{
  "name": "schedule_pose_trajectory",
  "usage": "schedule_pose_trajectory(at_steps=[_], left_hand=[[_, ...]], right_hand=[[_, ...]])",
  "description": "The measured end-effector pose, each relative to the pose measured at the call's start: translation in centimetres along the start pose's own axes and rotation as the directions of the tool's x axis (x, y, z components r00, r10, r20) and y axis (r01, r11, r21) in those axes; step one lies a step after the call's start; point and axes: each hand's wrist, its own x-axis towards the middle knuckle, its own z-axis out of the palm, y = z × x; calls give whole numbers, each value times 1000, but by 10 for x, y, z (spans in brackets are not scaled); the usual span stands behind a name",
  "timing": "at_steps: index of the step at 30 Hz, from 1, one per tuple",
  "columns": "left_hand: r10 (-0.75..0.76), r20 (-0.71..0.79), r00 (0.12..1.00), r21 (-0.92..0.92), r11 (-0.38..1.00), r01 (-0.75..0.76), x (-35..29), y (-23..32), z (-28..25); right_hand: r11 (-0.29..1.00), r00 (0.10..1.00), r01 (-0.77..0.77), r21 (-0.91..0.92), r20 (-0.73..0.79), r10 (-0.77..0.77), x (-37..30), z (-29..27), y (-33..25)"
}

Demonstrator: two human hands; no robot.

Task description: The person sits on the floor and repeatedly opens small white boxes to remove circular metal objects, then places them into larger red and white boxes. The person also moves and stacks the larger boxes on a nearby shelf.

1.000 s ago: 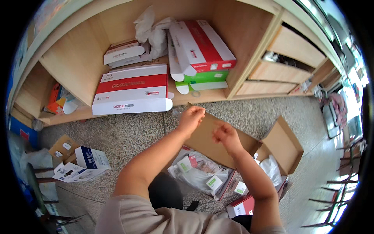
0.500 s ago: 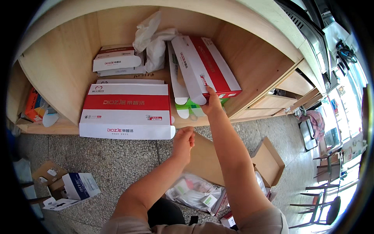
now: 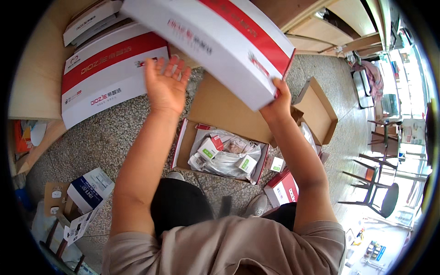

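A flat white carton with a red band [image 3: 224, 41] is lifted in front of the cupboard, tilted, its far end reaching past the top of the view. My right hand [image 3: 278, 101] grips its near right corner, thumb on top. Fingers spread and palm up, my left hand [image 3: 166, 85] is just below the carton's left edge, holding nothing. Behind that hand a similar red-and-white carton [image 3: 110, 75] lies at the cupboard's front. On the floor below, an opened cardboard box [image 3: 181, 146] contains clear plastic wrapping [image 3: 224, 145] and small white-and-green boxes [image 3: 208, 150].
More cartons [image 3: 89, 23] are stacked deeper in the wooden cupboard [image 3: 34, 87]. A second open cardboard box [image 3: 318, 107] and a small red-and-white box [image 3: 282, 189] lie right of my legs. At left on the floor is an opened blue-and-white box [image 3: 91, 188]. Chairs [image 3: 387, 197] stand far right.
My right hand has pulled the carton out of the cupboard and up toward me. My left hand has risen and unfolded from a loose fist. The view has swung right and down.
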Motion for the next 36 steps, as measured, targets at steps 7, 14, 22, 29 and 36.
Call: schedule_pose_trajectory(at_steps=[7,14,22,29,36], left_hand=[[-92,43,995,283,956,76,-48,52,-31],[-581,-98,808,865,352,358,-89,31,-151],[-590,-389,708,743,253,619,-92,-11,-238],[-505,-353,788,802,270,533,-48,-35,-234],[-449,-417,790,803,225,552,-52,-23,-243]], right_hand=[[959,963,-266,-102,-79,259,-146,-132,-52],[776,776,-629,-47,-78,625,-251,-232,-15],[649,618,-760,-26,-338,710,-248,-295,70],[644,649,-743,-183,-431,627,-217,-276,67],[622,705,-704,-343,-446,551,-216,-267,64]])
